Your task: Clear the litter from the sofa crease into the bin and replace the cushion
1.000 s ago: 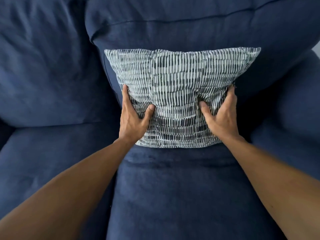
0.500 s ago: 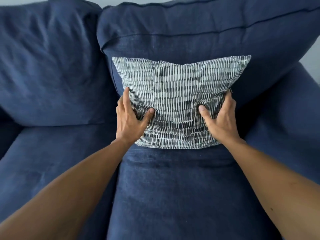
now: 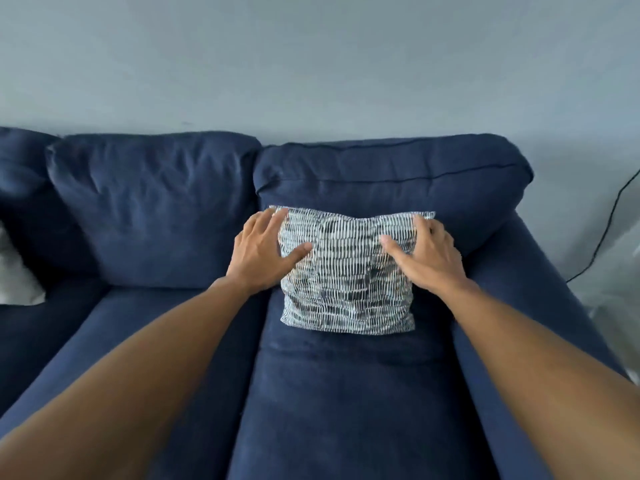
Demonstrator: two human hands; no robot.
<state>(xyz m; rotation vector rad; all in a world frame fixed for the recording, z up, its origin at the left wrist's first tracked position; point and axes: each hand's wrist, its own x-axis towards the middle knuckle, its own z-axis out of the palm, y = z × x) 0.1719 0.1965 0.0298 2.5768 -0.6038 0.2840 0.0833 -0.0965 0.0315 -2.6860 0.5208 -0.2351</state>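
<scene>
A patterned grey-and-white cushion [image 3: 346, 271] stands upright on the right seat [image 3: 346, 393] of a navy sofa and leans on the back cushion [image 3: 398, 178]. My left hand [image 3: 263, 254] is at its upper left edge, thumb pressed on the front and fingers spread along the side. At the upper right corner, my right hand [image 3: 426, 258] has its thumb on the front and its fingers curled over the corner. The cushion hides the crease behind it. No litter or bin shows.
The sofa's right armrest [image 3: 540, 289] runs beside the cushion. A white item [image 3: 14, 278] lies at the far left of the sofa. A black cable [image 3: 606, 223] hangs down the grey wall on the right.
The view has pulled back and tilted up, bringing the wall and whole sofa back into sight. Both hands have slid from the cushion's lower sides up to its upper corners.
</scene>
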